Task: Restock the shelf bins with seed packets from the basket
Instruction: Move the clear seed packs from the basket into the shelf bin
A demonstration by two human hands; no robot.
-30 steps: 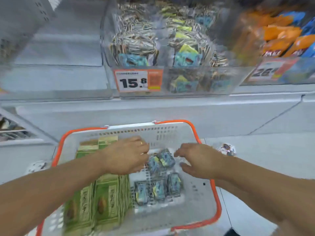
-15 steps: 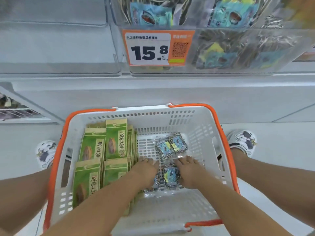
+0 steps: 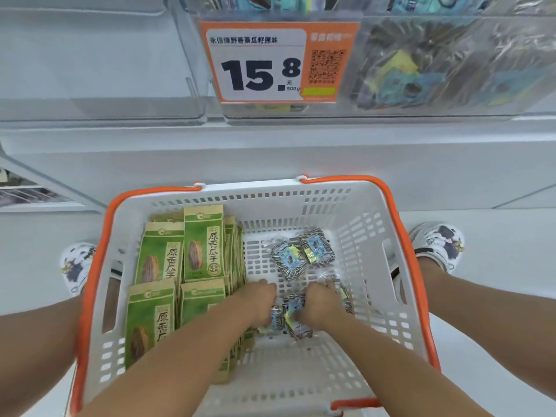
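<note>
The white shelf (image 3: 270,130) holds a clear bin (image 3: 436,109) with blue seed packets (image 3: 400,82) inside and an orange price tag (image 3: 279,61) on its front. Another clear bin (image 3: 99,85) sits just beside it.

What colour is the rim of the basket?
Orange, on a white basket rim; only the head view shows it.

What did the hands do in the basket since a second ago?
Both hands went down from above the packets to the basket floor. The left hand and right hand now close in on the near blue striped seed packets from either side, gathering them. The two far blue packets, the green seed packets and the basket stayed put.
</note>
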